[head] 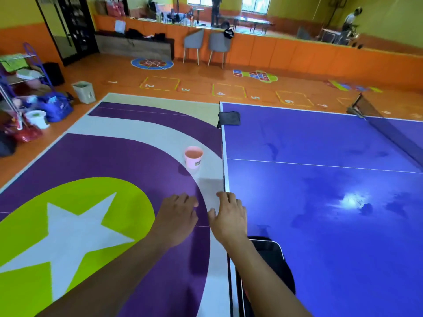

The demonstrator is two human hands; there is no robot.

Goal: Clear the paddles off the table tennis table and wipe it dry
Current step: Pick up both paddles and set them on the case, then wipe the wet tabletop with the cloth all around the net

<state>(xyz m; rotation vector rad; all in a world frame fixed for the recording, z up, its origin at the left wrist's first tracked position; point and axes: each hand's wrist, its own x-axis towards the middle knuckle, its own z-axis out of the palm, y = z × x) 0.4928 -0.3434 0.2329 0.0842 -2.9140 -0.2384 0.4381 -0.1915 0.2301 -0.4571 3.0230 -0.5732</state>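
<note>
Left grip [177, 216] and right grip [229, 219] are hovering spread, empty, beside the bench [320, 138]; the far cloth [229, 118] is looking limp, best bunched centrally.

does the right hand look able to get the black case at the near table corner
Probably yes: the black case lies behind the right hand, by its forearm, and that hand holds nothing.

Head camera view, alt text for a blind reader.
An empty left hand and right hand reach forward by the end of a blue table tennis table. A pink bucket stands on the floor beside it, a dark cloth on its far corner.
</note>
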